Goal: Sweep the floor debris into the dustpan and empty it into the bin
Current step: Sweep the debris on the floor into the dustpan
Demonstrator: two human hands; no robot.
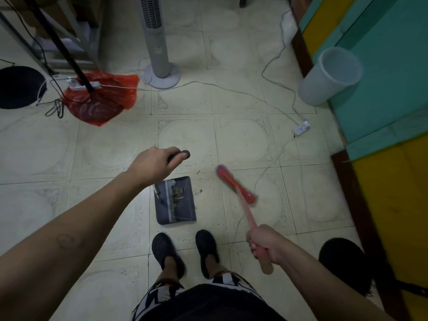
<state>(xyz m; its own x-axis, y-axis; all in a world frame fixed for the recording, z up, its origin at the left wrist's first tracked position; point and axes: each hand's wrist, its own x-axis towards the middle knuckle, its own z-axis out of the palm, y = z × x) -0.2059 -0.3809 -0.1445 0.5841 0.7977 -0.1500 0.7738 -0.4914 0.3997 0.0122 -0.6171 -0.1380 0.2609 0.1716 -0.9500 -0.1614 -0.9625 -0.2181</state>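
1. A person stands over a dark dustpan set flat on the tiled floor at the centre of the frame. It sits just ahead of two dark shoes, with its open lip apparently turned right toward the broom.
2. The left hand, left of centre, curls its fingers round the dark grip at the top of the pan's upright handle. This seems meant to steady the pan from standing height.
3. The right hand, at lower right, is clenched in a fist round the pink broom handle near its top end. The pink-and-green broom head is blurred and sits low, just right of the pan, angled as if to drive dirt across the lip.
4. Brownish debris already lies inside the pan against its comb. A few loose specks remain on the tile between the lip and the bristles, so the sweeping looks nearly done but not finished.
5. The white plastic bin stands by the turquoise wall at upper right, well apart from the pan. Emptying has not yet been done.
6. A white cable and power strip lie on the floor between pan and bin, a likely snag on the way.
7. A red plastic bag lies at upper left, and a grey tower fan stands at top centre.
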